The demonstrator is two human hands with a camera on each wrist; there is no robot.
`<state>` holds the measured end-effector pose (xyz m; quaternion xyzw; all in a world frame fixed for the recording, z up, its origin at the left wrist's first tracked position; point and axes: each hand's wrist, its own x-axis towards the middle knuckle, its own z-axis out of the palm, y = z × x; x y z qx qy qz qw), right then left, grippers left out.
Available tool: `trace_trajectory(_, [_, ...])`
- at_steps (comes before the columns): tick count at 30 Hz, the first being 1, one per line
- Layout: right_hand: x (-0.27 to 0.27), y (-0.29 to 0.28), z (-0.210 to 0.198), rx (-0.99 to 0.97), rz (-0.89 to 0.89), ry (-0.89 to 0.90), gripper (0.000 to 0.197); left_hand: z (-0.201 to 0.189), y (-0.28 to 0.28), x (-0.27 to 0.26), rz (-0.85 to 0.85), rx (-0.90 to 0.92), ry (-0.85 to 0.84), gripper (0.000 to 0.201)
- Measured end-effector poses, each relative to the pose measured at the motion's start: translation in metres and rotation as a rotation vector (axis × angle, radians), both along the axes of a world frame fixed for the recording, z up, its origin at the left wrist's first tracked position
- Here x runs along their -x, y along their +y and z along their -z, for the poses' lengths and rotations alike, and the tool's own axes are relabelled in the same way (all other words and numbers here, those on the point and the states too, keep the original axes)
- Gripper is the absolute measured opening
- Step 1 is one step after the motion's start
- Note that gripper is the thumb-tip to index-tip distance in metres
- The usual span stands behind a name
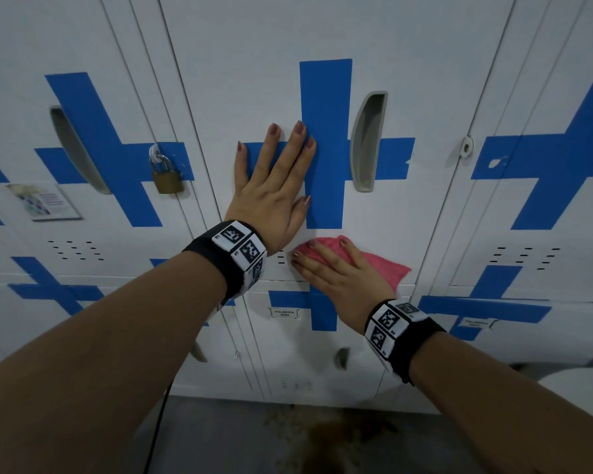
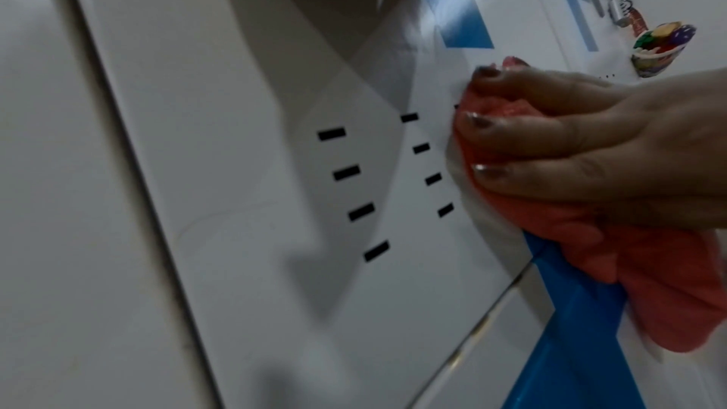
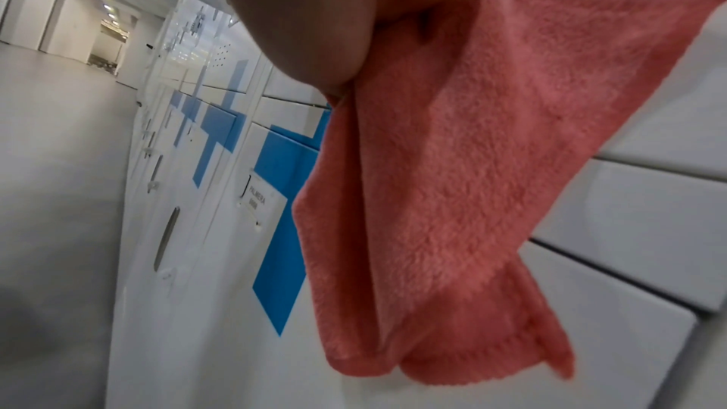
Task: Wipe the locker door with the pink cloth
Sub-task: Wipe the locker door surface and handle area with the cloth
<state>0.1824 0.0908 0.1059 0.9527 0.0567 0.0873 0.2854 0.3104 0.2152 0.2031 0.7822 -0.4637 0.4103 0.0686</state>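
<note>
The white locker door (image 1: pixel 254 80) carries a blue cross and a grey recessed handle (image 1: pixel 368 142). My left hand (image 1: pixel 274 179) lies flat on it with straight, spread fingers, just left of the cross. Lower down, my right hand (image 1: pixel 332 268) presses the pink cloth (image 1: pixel 387 268) against the door near its bottom edge. In the left wrist view, the right hand (image 2: pixel 609 148) has fingers curled over the bunched cloth (image 2: pixel 649 285), beside the vent slots (image 2: pixel 346 173). In the right wrist view, the cloth (image 3: pixel 452 167) hangs from under the palm (image 3: pixel 314 11).
A brass padlock (image 1: pixel 166 177) hangs on the locker to the left. Below is another locker with a name label (image 1: pixel 284 313). More lockers stand on both sides. A corridor floor (image 3: pixel 59 167) runs along the locker row.
</note>
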Motion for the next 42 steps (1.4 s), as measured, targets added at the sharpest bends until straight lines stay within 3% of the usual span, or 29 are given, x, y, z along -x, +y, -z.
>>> trace_trajectory(8, [0.024,-0.024,0.02,-0.113,0.001,0.012,0.08,-0.001,0.001,0.0,0.001,-0.002,0.0,0.073])
trace_trajectory(15, [0.048,-0.036,0.019,-0.299,0.157,-0.04,0.14,0.0,0.001,0.0,-0.005,-0.005,-0.009,0.073])
trace_trajectory(19, [0.062,-0.044,0.007,-0.385,0.304,-0.137,0.15,0.0,0.0,0.0,-0.004,-0.002,-0.003,0.073])
trace_trajectory(23, [0.063,-0.047,-0.015,-0.463,0.343,-0.278,0.155,0.0,0.0,-0.001,-0.008,0.003,-0.01,0.074])
trace_trajectory(27, [0.052,-0.045,-0.035,-0.509,0.314,-0.399,0.154,0.0,0.0,0.0,-0.003,0.004,-0.009,0.074])
trace_trajectory(33, [0.04,-0.043,-0.031,-0.411,0.259,-0.333,0.154,0.0,0.0,0.0,-0.003,0.003,0.003,0.073])
trace_trajectory(39, [0.047,-0.051,0.004,-0.285,0.134,-0.232,0.104,0.001,0.0,-0.001,-0.013,-0.002,0.001,0.073])
trace_trajectory(42, [0.049,-0.051,0.019,-0.244,0.108,-0.205,0.105,0.001,-0.001,-0.001,-0.007,0.0,-0.002,0.072])
